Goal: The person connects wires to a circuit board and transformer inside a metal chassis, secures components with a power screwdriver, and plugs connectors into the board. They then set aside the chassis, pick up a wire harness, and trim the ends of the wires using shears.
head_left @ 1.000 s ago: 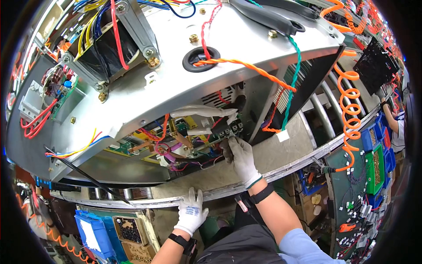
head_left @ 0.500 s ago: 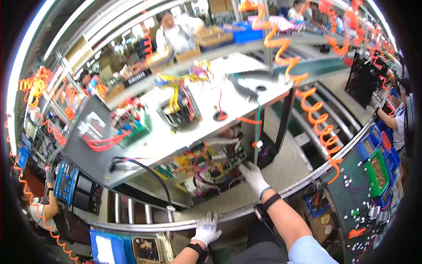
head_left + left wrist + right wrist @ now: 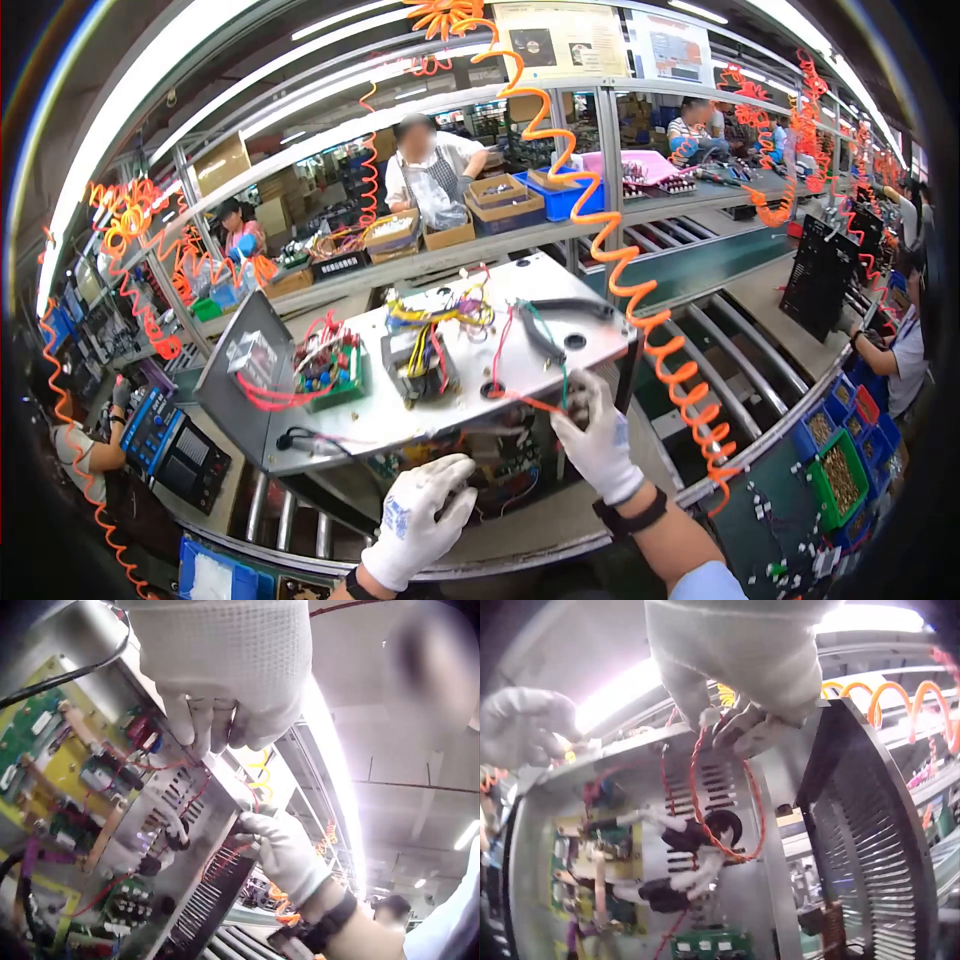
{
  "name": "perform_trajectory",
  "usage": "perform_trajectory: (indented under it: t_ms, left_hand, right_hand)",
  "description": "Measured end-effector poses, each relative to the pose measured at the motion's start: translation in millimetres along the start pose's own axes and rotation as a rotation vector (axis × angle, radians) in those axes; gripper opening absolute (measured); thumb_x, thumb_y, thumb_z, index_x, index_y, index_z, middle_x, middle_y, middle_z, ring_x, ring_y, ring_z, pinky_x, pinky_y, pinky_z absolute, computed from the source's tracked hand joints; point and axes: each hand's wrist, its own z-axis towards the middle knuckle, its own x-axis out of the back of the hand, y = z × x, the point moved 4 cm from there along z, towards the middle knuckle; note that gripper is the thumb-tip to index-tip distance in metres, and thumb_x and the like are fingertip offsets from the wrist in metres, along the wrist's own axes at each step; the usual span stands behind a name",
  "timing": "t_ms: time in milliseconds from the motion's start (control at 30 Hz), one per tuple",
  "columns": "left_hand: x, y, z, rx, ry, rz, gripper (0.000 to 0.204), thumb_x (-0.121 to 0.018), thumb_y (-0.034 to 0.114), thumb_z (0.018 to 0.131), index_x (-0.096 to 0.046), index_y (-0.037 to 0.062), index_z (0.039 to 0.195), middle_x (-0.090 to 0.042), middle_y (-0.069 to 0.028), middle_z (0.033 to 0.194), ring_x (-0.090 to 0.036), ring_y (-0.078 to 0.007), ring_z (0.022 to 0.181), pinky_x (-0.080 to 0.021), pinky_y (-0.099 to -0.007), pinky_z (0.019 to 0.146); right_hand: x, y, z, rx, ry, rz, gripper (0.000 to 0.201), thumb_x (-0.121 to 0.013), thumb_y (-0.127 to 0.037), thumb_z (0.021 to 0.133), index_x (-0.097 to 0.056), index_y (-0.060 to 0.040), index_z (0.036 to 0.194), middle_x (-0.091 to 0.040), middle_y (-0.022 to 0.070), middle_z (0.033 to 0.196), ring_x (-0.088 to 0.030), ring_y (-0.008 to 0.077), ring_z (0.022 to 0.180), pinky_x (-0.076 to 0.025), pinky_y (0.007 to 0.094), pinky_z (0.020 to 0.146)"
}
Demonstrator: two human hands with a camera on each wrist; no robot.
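The white-gloved right hand (image 3: 600, 445) is at the front right edge of the metal cabinet's top (image 3: 510, 425). In the right wrist view its fingers pinch an orange-red twisted wire (image 3: 696, 787) near a small white connector (image 3: 709, 717); the wire loops down in front of the open cabinet side. The gloved left hand (image 3: 420, 520) is in front of the cabinet's front edge, fingers loosely bent, holding nothing visible. Black-handled pliers (image 3: 545, 340), a transformer (image 3: 418, 368) and a green circuit board (image 3: 335, 385) lie on the top. Circuit boards (image 3: 45, 735) show inside the cabinet.
An orange coiled hose (image 3: 665, 350) hangs at the cabinet's right. Metal rollers (image 3: 740, 360) run beyond it. Blue and green bins (image 3: 840, 485) of small parts stand at the far right. A person (image 3: 430, 175) stands behind boxes across the line; others work at both sides.
The head view has tilted up and shows more of the hall. The right hand has risen from inside the cabinet to its top edge; the left has lifted off the front rail.
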Motion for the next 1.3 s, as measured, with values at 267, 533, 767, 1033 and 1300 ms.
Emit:
perform_trajectory:
  t_ms: [267, 533, 767, 1033, 1300]
  left_hand:
    - [-5.2, 17.0, 115.2, 0.012, -0.026, 0.215, 0.031, -0.066, 0.008, 0.077, -0.064, 0.001, 0.107, -0.064, -0.0196, 0.108, -0.063, -0.0332, 0.099, -0.048, -0.0403, 0.085]
    - [43.6, -21.8, 161.2, 0.415, -0.103, 0.481, 0.03, -0.07, 0.015, 0.076, -0.065, 0.0028, 0.103, -0.064, -0.0166, 0.096, -0.062, -0.0305, 0.094, -0.049, -0.0363, 0.079]
    - [135.1, 42.0, 149.5, 0.336, 0.792, -0.391, 0.016, -0.048, 0.002, 0.089, -0.055, 0.001, 0.104, -0.051, 0.0015, 0.081, -0.048, -0.0019, 0.059, -0.037, -0.0159, 0.049]
    - [160.1, 60.2, 61.2, 0.446, 0.844, -0.19, 0.027, -0.064, 0.023, 0.092, -0.058, -0.001, 0.102, -0.061, -0.0057, 0.081, -0.053, -0.0062, 0.057, -0.039, -0.0168, 0.047]
    - [192.9, 30.5, 11.6, 0.663, 0.78, -0.085, 0.024, -0.064, 0.018, 0.091, -0.058, -0.0022, 0.101, -0.06, -0.0042, 0.076, -0.053, -0.0064, 0.056, -0.042, -0.0184, 0.051]
  right_hand:
    - [56.3, -69.9, 138.3, 0.538, -0.195, -0.394, 0.044, -0.069, -0.021, 0.075, -0.06, -0.0018, 0.113, -0.063, 0.0158, 0.1, -0.061, 0.0292, 0.095, -0.047, 0.0404, 0.082]
    - [17.0, -14.7, 190.6, 0.439, -0.722, -1.038, 0.023, -0.055, -0.025, 0.086, -0.063, -0.0094, 0.1, -0.064, 0.0136, 0.101, -0.064, 0.0286, 0.094, -0.048, 0.0442, 0.08]
    - [0.1, -3.3, 232.3, 0.367, -0.535, -0.98, 0.025, -0.056, -0.028, 0.086, -0.061, -0.0063, 0.098, -0.06, 0.0155, 0.105, -0.058, 0.0347, 0.099, -0.045, 0.0474, 0.082]
    - [-27.1, -84.3, 123.6, 0.762, -1.167, -0.399, 0.098, -0.077, -0.051, 0.067, -0.034, -0.0039, 0.142, -0.043, 0.0235, 0.136, -0.036, 0.0416, 0.131, -0.029, 0.0508, 0.107]
    - [-44.6, -104.6, 111.5, 1.001, -1.302, -1.051, 0.026, -0.062, -0.016, 0.076, -0.059, -0.0082, 0.1, -0.065, 0.0066, 0.079, -0.065, 0.0267, 0.077, -0.041, 0.0477, 0.089]
